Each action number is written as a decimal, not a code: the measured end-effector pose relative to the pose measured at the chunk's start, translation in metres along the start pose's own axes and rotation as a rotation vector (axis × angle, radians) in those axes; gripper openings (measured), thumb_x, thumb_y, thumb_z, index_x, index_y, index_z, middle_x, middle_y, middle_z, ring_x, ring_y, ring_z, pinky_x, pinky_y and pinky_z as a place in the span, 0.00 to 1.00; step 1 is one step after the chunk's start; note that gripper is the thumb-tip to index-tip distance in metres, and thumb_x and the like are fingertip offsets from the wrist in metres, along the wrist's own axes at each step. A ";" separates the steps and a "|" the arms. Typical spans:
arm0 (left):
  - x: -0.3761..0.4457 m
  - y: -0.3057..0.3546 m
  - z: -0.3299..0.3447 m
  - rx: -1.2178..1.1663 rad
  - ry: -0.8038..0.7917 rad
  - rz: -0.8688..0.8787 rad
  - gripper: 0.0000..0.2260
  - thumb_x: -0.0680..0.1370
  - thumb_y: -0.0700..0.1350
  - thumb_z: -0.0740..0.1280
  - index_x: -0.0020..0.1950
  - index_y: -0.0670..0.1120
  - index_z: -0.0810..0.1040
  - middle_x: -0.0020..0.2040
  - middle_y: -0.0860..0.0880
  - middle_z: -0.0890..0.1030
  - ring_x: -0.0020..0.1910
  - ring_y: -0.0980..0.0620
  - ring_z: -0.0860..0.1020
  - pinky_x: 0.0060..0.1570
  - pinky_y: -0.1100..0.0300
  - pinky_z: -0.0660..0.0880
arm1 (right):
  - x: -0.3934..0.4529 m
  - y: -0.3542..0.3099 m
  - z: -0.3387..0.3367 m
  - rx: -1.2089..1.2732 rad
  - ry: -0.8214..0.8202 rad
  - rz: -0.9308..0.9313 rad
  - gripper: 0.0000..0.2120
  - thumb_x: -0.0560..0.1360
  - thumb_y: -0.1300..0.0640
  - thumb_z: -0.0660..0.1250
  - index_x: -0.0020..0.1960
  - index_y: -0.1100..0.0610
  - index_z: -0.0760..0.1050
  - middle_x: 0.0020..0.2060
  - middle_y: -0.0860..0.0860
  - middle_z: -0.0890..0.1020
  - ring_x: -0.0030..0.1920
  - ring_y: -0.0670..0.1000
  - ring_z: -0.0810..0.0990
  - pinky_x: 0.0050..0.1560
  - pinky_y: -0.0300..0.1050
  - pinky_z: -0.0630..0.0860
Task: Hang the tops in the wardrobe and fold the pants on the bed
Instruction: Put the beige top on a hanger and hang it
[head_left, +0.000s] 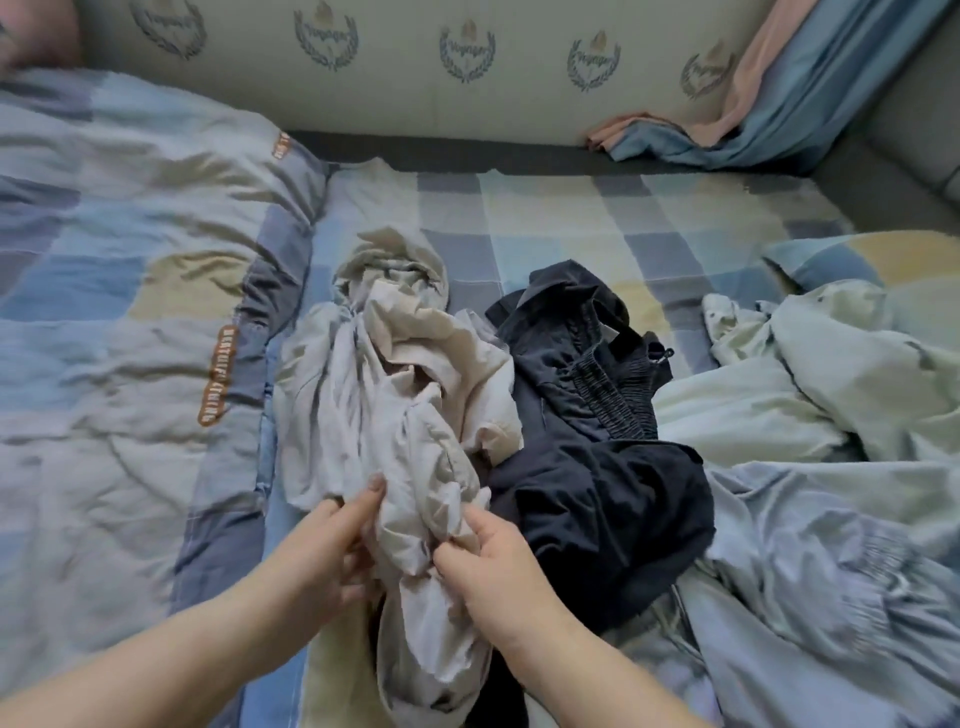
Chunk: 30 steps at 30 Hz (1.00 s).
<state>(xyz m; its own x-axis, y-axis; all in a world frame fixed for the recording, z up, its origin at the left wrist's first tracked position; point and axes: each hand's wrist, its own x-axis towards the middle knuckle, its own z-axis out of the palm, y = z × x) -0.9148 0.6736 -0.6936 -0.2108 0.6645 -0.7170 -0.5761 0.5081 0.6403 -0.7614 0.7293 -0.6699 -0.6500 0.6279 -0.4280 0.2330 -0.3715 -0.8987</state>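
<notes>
A crumpled beige-grey garment (395, 384) lies in a heap in the middle of the checked bed sheet (571, 208). My left hand (332, 545) holds its near end from the left, thumb on top of the cloth. My right hand (488, 551) pinches a fold of the same garment from the right. Black pants with an elastic gathered waistband (597, 415) lie bunched right beside it, partly under its edge. A pale blue garment with gathered cuffs (831, 571) lies at the lower right. I cannot tell whether the beige piece is a top or pants.
A checked blue and beige quilt (130, 312) is piled on the left. A pale green crumpled sheet (831, 364) covers the right side. A padded printed headboard panel (415, 67) runs along the back, with blue and pink cloth (753, 119) draped at its right end.
</notes>
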 end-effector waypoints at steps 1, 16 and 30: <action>-0.014 0.008 0.006 -0.021 -0.036 -0.004 0.27 0.69 0.59 0.70 0.60 0.42 0.76 0.56 0.45 0.82 0.53 0.42 0.81 0.52 0.49 0.77 | -0.017 -0.011 0.002 -0.071 -0.062 -0.007 0.13 0.65 0.62 0.60 0.43 0.53 0.81 0.35 0.47 0.80 0.38 0.45 0.76 0.42 0.40 0.74; -0.292 0.104 0.106 0.381 -0.047 0.409 0.32 0.57 0.56 0.79 0.59 0.54 0.76 0.53 0.56 0.84 0.53 0.56 0.81 0.51 0.60 0.77 | -0.187 -0.188 -0.022 0.311 0.177 0.212 0.39 0.63 0.27 0.61 0.62 0.55 0.75 0.53 0.57 0.83 0.53 0.56 0.82 0.59 0.54 0.77; -0.466 0.139 0.080 -0.064 -0.258 0.266 0.24 0.67 0.64 0.62 0.42 0.45 0.84 0.36 0.45 0.82 0.31 0.50 0.81 0.32 0.57 0.78 | -0.322 -0.359 0.058 0.021 0.023 -0.184 0.10 0.72 0.69 0.61 0.44 0.60 0.79 0.32 0.53 0.80 0.31 0.47 0.80 0.31 0.37 0.75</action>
<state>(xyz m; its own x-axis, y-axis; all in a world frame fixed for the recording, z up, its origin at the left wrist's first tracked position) -0.8334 0.4781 -0.2483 -0.1581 0.8890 -0.4297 -0.5777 0.2696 0.7704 -0.6777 0.6205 -0.2034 -0.6637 0.7017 -0.2591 0.0968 -0.2628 -0.9600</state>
